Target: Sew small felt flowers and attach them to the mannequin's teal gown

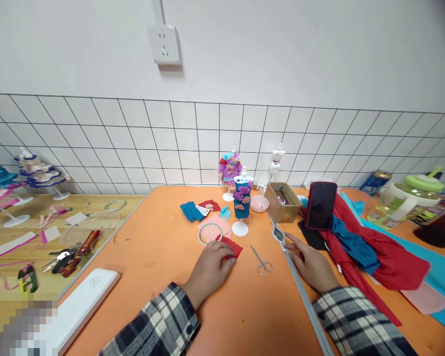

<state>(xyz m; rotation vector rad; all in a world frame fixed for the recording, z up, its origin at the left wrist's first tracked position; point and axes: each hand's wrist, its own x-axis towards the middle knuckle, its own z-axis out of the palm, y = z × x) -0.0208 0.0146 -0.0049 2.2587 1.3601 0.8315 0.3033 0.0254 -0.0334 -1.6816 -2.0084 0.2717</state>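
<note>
My left hand (212, 269) rests on the orange table top with its fingers bent together over a small piece of red fabric (236, 245), which sticks out past the fingertips. Just behind it lies a pale ring (200, 237) on pink fabric (223, 225). My right hand (313, 264) has its fingers stretched out and apart, touching a long grey strip (300, 287). Small scissors (262, 263) lie between the hands. Beyond them stands a mini dress form (242, 205) in a blue dress with purple flowers.
Farther back are a second dressed form (230, 170), a bare form (277, 160), a pink bowl (259, 203) and a cardboard box (291, 211). A phone (321, 205) stands before red cloth (400, 262) at right. A white power bank (89, 306) and keys (63, 258) lie left.
</note>
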